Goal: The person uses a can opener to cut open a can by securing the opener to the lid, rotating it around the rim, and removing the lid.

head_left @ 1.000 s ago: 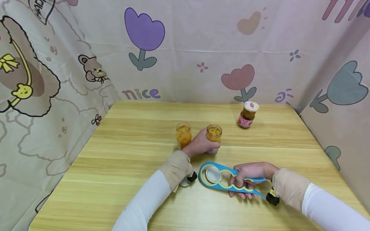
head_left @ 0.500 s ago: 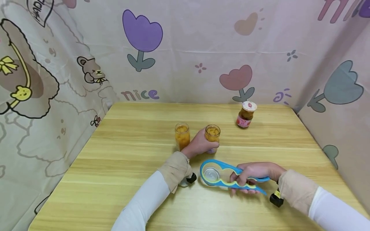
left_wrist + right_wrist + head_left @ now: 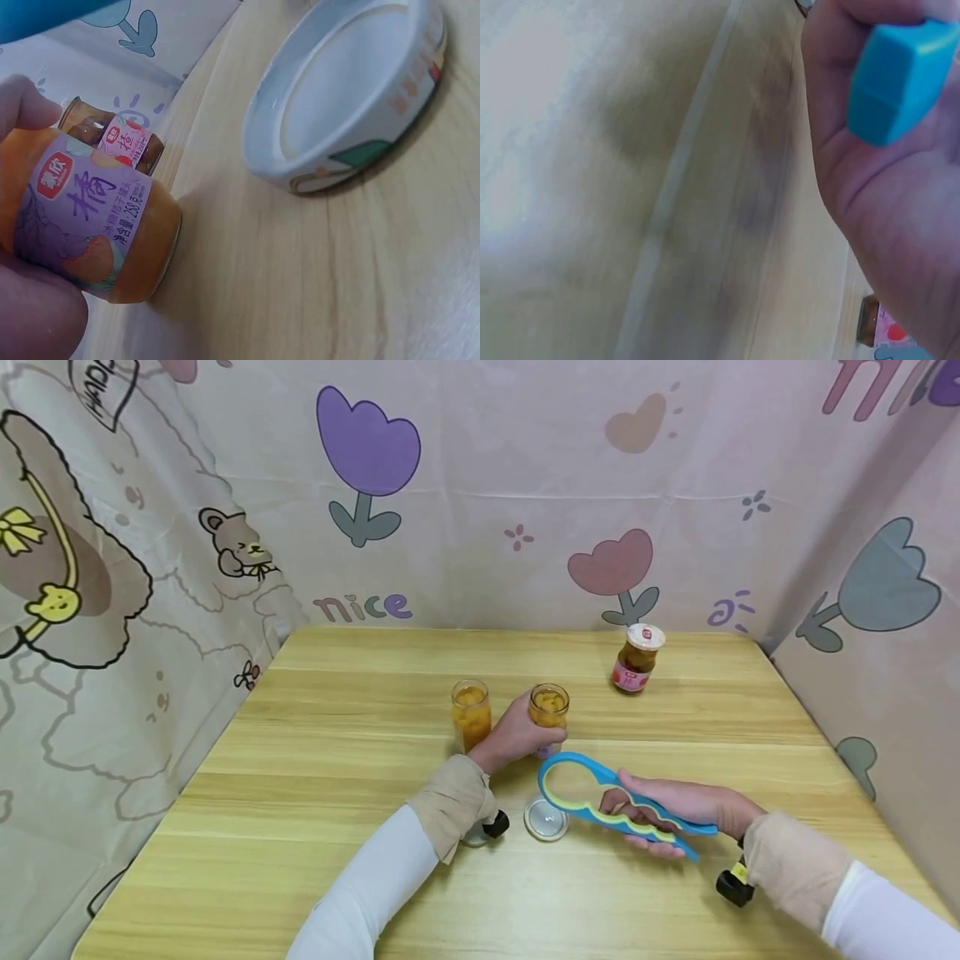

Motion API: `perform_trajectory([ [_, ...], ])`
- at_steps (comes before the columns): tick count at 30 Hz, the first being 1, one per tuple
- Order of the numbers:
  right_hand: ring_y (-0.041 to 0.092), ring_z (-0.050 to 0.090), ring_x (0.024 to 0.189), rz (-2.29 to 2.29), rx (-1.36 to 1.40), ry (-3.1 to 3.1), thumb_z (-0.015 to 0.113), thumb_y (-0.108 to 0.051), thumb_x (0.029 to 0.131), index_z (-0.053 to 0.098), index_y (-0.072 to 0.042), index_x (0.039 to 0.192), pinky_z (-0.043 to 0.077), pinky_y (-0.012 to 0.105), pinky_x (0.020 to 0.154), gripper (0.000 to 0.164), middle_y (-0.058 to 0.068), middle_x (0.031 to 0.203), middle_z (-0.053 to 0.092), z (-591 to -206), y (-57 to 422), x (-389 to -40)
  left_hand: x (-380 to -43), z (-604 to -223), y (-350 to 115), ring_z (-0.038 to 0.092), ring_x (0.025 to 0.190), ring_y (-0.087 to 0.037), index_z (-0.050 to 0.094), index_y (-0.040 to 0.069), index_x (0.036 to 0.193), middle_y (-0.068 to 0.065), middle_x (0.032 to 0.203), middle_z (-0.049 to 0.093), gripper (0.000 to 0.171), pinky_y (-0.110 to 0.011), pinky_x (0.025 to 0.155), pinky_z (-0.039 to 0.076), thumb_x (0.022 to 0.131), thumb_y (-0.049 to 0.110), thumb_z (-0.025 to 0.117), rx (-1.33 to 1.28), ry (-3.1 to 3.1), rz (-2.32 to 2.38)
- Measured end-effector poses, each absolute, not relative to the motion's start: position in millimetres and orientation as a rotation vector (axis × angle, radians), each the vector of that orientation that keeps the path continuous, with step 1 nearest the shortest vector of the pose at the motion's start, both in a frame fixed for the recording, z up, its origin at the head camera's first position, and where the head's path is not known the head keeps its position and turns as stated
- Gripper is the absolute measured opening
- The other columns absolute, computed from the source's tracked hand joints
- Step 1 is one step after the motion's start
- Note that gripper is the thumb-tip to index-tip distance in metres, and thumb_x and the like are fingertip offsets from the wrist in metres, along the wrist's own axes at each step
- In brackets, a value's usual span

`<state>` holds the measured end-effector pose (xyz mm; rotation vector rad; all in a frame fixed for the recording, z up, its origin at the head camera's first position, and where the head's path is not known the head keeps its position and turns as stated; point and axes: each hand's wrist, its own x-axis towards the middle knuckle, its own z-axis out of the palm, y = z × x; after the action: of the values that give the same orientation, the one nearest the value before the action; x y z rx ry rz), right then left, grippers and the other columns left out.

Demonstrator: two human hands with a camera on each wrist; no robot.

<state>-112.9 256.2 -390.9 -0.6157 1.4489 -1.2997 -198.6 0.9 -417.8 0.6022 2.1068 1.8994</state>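
Note:
My left hand grips an uncovered glass jar of orange fruit pieces; the left wrist view shows its purple label. In my right hand is a blue jar opener with yellow wavy inner edges, fingers curled round its two arms. The opener's loop is raised over the table, with nothing inside. A round metal lid lies inner side up just below the loop, and appears large in the left wrist view. The right wrist view catches one blue handle end against the palm.
Left of the held jar stands another uncovered jar of orange fruit, partly behind my left hand. A second lid shows partly under my left wrist. Toward the back right, a darker jar with a pink label wears a white lid.
The opener's loop, earlier around the lid, has lifted and shifted up and right with my right hand, leaving the lid on the table. My left hand keeps its grip on the jar.

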Motion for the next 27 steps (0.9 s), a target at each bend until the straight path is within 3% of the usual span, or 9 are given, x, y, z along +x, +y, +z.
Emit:
perform_trajectory([
  [4,0.011,0.049,0.053,-1.344,-0.607,1.422,-0.001,-0.044,0.104,0.037,0.005,0.125,0.041,0.021,0.047,0.066,0.006,0.086,0.051,-389,261,-113,-198,-417,1,0.056,0.059,-0.021,0.047,0.018,0.119,-0.009,0.082,0.062,0.052,-0.033,0.054,0.052,0.076,0.007,0.073,0.564,2.072,1.944],
  [11,0.011,0.049,0.056,-1.376,-0.622,1.409,-0.003,-0.044,0.104,0.033,0.009,0.129,0.042,0.020,0.048,0.069,0.006,0.086,0.050,-383,266,-112,-195,-411,1,0.060,0.094,-0.015,0.042,0.023,0.130,-0.001,0.110,0.058,0.069,-0.030,0.081,0.052,0.074,0.035,0.081,0.512,2.308,1.881],
  [16,0.011,0.048,0.053,-1.375,-0.640,1.438,-0.005,-0.041,0.104,0.034,0.012,0.127,0.041,0.022,0.044,0.070,0.008,0.083,0.050,-383,271,-111,-193,-400,3,0.055,0.103,-0.013,0.045,0.025,0.125,0.005,0.118,0.052,0.069,-0.030,0.090,0.048,0.071,0.049,0.080,0.551,2.423,1.875],
  [22,0.012,0.047,0.055,-1.395,-0.641,1.406,-0.007,-0.041,0.104,0.032,0.014,0.126,0.039,0.023,0.042,0.070,0.009,0.084,0.049,-386,278,-109,-193,-381,5,0.047,0.114,-0.009,0.047,0.023,0.124,0.010,0.121,0.051,0.065,-0.036,0.100,0.040,0.074,0.055,0.075,0.676,2.516,1.819],
  [27,0.011,0.049,0.054,-1.415,-0.608,1.456,-0.006,-0.041,0.104,0.032,0.014,0.128,0.040,0.023,0.043,0.071,0.007,0.083,0.051,-388,287,-110,-193,-363,12,0.045,0.117,-0.007,0.047,0.019,0.125,0.010,0.123,0.050,0.064,-0.039,0.101,0.039,0.077,0.054,0.072,0.897,2.633,1.737],
])
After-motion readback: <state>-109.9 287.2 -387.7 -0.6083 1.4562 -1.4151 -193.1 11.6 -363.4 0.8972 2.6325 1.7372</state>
